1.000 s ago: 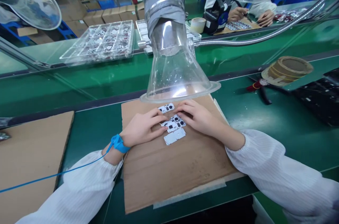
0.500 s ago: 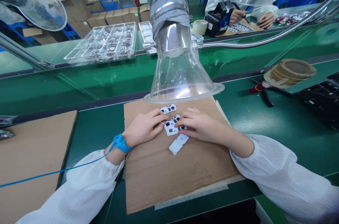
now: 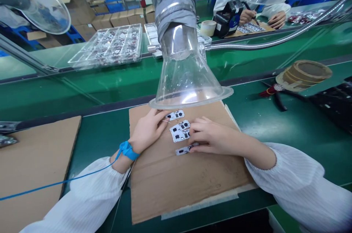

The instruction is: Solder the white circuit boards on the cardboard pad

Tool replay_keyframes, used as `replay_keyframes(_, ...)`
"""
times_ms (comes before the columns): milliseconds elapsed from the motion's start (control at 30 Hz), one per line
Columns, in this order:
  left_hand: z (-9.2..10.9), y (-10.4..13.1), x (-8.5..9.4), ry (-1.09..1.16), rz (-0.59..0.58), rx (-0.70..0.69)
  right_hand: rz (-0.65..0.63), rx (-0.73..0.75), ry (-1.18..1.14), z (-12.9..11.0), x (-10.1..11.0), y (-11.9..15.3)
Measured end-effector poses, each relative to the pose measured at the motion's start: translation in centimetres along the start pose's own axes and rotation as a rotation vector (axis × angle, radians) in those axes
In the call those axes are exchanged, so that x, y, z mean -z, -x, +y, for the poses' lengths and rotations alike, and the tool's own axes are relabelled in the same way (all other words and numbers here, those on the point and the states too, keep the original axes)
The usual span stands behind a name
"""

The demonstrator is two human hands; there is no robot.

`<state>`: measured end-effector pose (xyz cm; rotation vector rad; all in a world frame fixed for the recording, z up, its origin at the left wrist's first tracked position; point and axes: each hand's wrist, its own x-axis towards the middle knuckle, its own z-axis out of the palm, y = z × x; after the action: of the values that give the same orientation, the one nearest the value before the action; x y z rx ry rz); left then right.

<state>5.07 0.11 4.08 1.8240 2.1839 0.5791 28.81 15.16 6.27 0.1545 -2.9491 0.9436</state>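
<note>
- near circuit board (image 3: 182, 150): component side showing, right end clamped between the thumb and fingertips of the right hand (image 3: 213, 137).
- two overlapping boards (image 3: 178, 132): just beyond it, right edges beside the same hand's curled fingers.
- far board (image 3: 177, 115): left end at the fingertips of the left hand (image 3: 147, 130).
- thin wire (image 3: 166, 121): emerging at those fingertips; whether they are pressed together cannot be told.
- cardboard sheet (image 3: 176, 185): beneath all boards.
</note>
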Motion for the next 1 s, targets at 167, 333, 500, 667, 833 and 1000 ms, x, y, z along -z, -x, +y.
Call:
replay_keyframes(167,-0.09,0.25,0.21,-0.055,-0.067,-0.122,0.016,-0.063,0.002,0.5,-0.45,-0.1)
replay_keyframes(333,0.18,0.36,0.33,-0.124,-0.092,-0.182,0.012,-0.024,0.024,0.63,-0.59,0.05)
replay_keyframes(500,0.2,0.41,0.03,-0.107,-0.059,-0.156,0.033,-0.067,0.026,0.45,-0.41,-0.03)
replay_keyframes(667,0.17,0.41,0.17,-0.095,-0.056,-0.165,0.009,-0.073,0.019,0.3,-0.49,-0.22)
replay_keyframes(833,0.3,0.49,0.28,-0.135,-0.097,-0.215,0.007,-0.078,0.02,0.41,-0.57,-0.34)
replay_keyframes(1000,0.26,0.48,0.05,-0.126,-0.068,-0.181,0.021,-0.078,0.019,0.47,-0.59,-0.29)
